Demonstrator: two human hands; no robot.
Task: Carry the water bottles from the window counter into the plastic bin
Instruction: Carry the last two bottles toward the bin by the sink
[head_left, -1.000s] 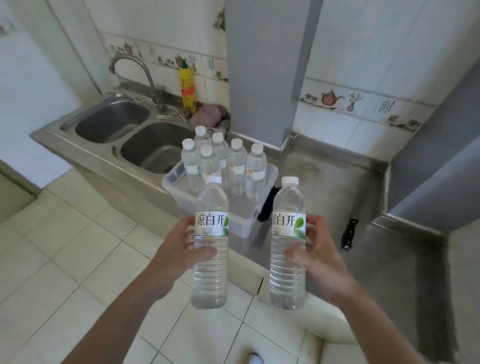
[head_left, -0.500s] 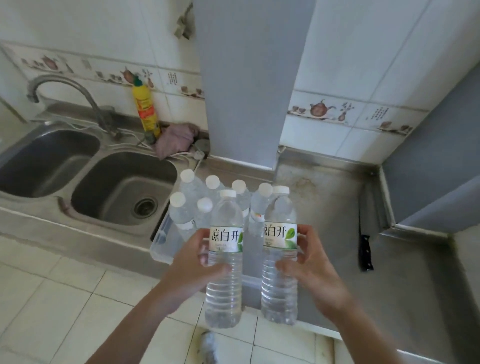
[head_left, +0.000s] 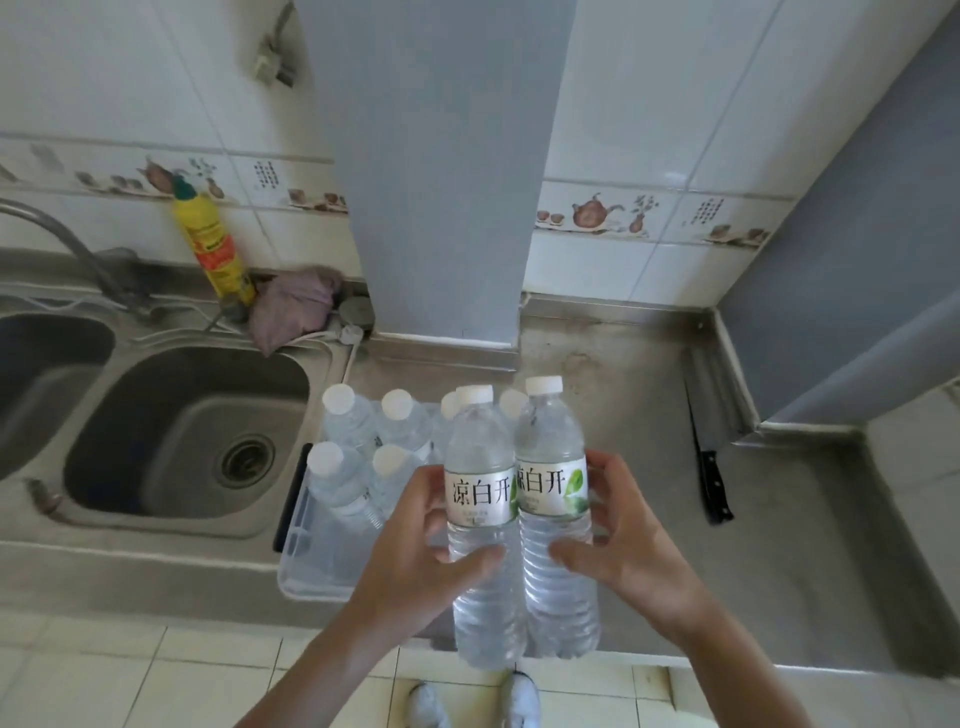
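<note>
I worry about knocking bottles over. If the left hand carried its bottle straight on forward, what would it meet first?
Probably the capped bottles standing in the plastic bin, nearest the front pair, though depth is unclear. The left hand holds its bottle just before them.

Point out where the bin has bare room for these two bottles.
Free: the plastic bin's near end, between its front rim and the two nearest standing bottles. Crowded: its far half, caps packed together. Outside it, bare counter stretches right toward the knife.

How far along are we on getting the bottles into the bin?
Done: six capped bottles already stand in the plastic bin beside the sink. In hand: the left hand and right hand each grip one bottle upright, side by side, above the bin's near edge. Left: lowering these two in. The window counter is out of view.
</note>
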